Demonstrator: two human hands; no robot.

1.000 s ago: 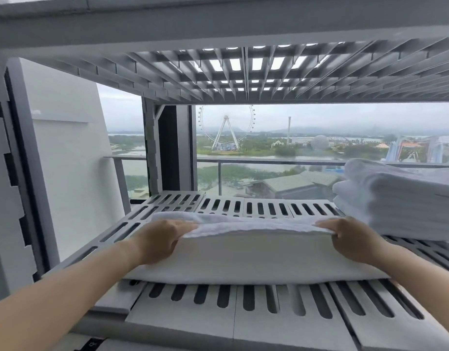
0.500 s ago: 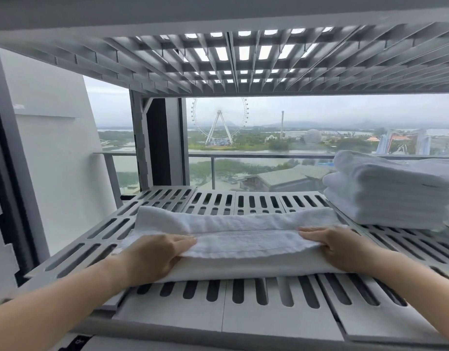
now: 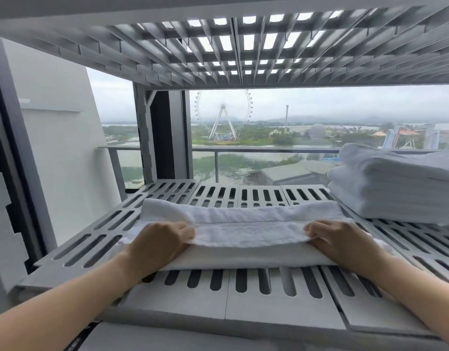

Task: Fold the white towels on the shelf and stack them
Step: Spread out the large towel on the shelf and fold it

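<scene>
**A:** Where is the towel lying?

**B:** The white terry-cloth towel [image 3: 243, 225] is lying across the middle of the grey slotted plastic shelf [image 3: 228, 307]. Its long side is facing the person, and it is already doubled into layers.

**A:** What are the hands doing?

**B:** The left hand [image 3: 160, 244] is gripping the left end of the upper layer, with its fingers curling round the hemmed edge. The right hand [image 3: 345, 241] is grasping the right end the same way. Together they are holding that flap slightly above the layers beneath.

**A:** Is anything else sitting on the shelf?

**B:** A stack of folded white towels [image 3: 395, 188] is sitting at the back right, just beside the towel's far right corner. I cannot tell whether they are touching.

**A:** And around it?

**B:** A grey slatted upper shelf [image 3: 243, 46] is spanning overhead. Outside, a white Ferris wheel [image 3: 223, 108] is standing far off behind a balcony railing [image 3: 269, 149].
</scene>
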